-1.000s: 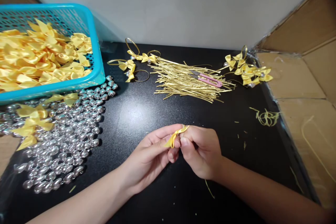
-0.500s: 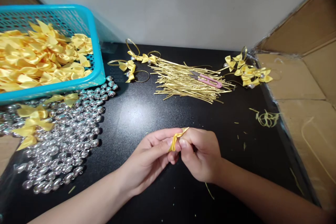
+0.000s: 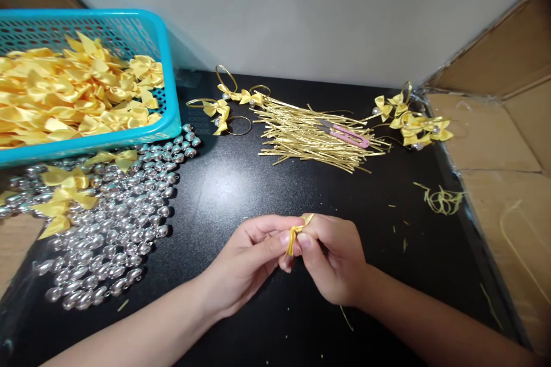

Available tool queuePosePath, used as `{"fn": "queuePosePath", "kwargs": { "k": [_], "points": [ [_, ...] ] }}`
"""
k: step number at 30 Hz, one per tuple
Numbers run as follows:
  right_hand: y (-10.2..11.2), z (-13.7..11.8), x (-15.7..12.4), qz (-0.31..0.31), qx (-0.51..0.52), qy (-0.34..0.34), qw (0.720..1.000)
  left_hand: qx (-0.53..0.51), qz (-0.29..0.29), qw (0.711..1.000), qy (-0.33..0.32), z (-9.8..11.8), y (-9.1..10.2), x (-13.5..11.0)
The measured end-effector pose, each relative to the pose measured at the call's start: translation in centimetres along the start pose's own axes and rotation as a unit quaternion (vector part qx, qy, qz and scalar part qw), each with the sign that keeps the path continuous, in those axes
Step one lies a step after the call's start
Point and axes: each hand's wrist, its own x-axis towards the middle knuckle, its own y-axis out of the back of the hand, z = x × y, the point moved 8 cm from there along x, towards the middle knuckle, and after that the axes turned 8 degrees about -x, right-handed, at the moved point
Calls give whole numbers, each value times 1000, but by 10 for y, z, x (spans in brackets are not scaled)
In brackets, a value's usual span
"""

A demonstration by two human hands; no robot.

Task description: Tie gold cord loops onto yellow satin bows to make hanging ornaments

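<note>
My left hand (image 3: pixel 249 261) and my right hand (image 3: pixel 333 258) meet fingertip to fingertip low over the black table (image 3: pixel 241 183). Both pinch one small yellow ribbon bow (image 3: pixel 296 234), which is mostly hidden between the thumbs and forefingers. Whether a gold wire is in the pinch I cannot tell. A pile of gold wire strips (image 3: pixel 312 137) lies beyond the hands, with pink snips (image 3: pixel 346 133) resting on it.
A blue basket (image 3: pixel 170 103) full of yellow bows stands at the back left. Silver beads (image 3: pixel 116 212) with a few loose bows spread in front of it. Finished bows with gold loops lie at the back centre (image 3: pixel 226 106) and back right (image 3: pixel 413 120). Cardboard (image 3: pixel 495 137) borders the right side.
Both hands stay pinched on the bow and it has been squeezed narrower between the fingertips. The camera has shifted slightly, so everything sits a little further right and lower.
</note>
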Motion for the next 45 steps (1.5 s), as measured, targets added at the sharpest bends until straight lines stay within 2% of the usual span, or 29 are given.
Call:
{"fn": "queuePosePath", "kwargs": {
  "k": [6,13,17,24,30,33,38,45],
  "points": [
    [3,-2,0,2,59,6,998,16,-5,1000,-17,2,-1,-3],
    [2,8,-6,-47,82,-50,994,117,-48,989,-79,15,-5,-9],
    [-1,11,-7,-70,84,-54,993,143,-76,981,-102,21,-9,-13],
    [-4,4,-4,-97,76,-19,992,151,-89,977,-121,22,-11,-14],
    [-5,-2,-3,-102,7,13,995,159,-81,975,-134,27,-8,-11],
    [-4,0,-5,-82,-23,13,996,142,-62,979,-130,28,-3,-6],
    [1,5,-3,-6,-40,10,999,115,-30,985,-125,27,5,-3],
    [5,6,0,57,-79,23,995,105,44,988,-109,25,18,-1]
  ]
}}
